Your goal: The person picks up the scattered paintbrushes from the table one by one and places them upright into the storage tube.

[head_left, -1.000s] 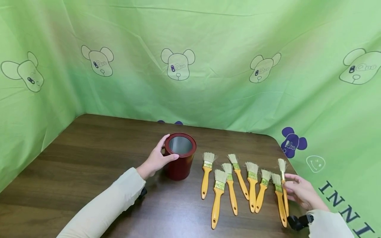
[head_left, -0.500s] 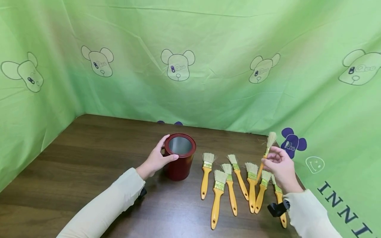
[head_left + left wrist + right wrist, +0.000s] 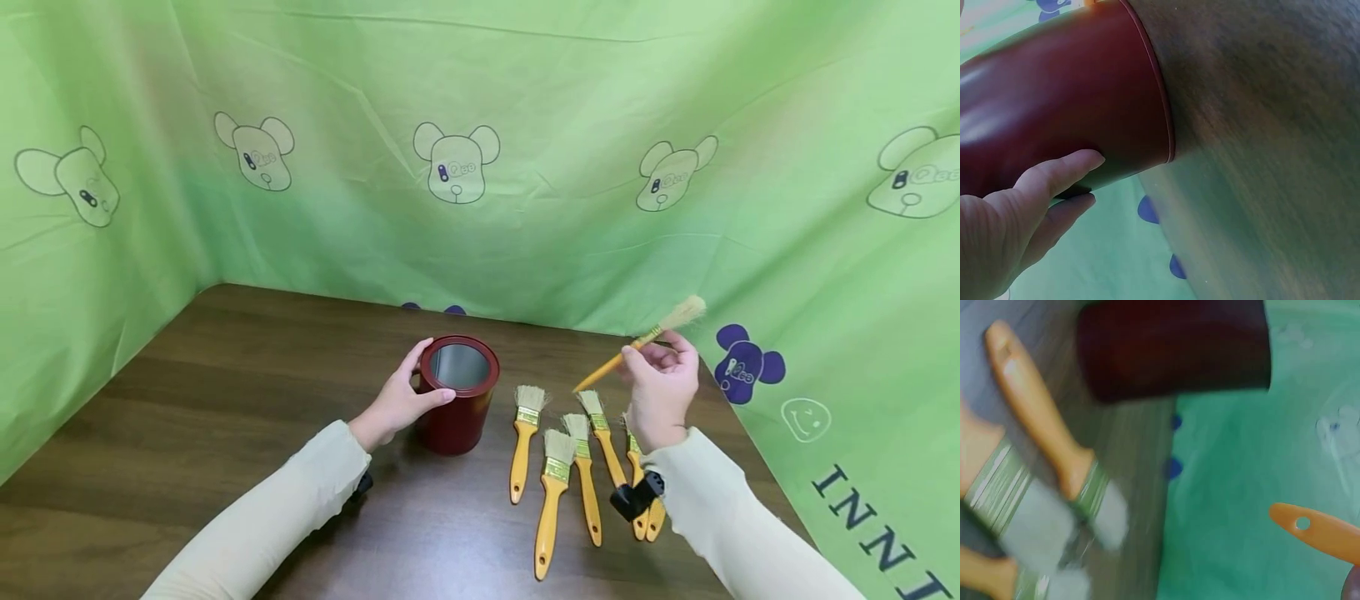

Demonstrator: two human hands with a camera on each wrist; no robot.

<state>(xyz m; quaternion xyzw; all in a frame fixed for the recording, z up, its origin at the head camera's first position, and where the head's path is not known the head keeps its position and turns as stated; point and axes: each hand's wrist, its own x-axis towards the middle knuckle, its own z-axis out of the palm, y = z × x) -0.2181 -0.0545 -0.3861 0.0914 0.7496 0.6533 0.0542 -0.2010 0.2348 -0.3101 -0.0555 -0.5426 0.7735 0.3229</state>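
Observation:
A dark red can (image 3: 453, 427) with a raised rim and a grey top surface stands upright on the table. My left hand (image 3: 396, 404) holds it from the left, thumb at the front of the rim and fingers round the far side. Above the table, my right hand (image 3: 663, 387) pinches a paintbrush (image 3: 602, 371) with a yellow handle. Its pale bristles point up and right, its handle end down and left towards the can. In the right wrist view only the handle (image 3: 1329, 536) of this brush shows, apart from the can.
Several more paintbrushes (image 3: 552, 508) lie on the wooden table (image 3: 225, 417) right of the can, bristles away from me. My right forearm partly hides some. A green printed cloth (image 3: 525, 250) hangs behind and at the sides.
My right hand has lifted the paintbrush from the right end of the row and carried it left and up, tilting its handle towards the can. The left hand keeps its hold.

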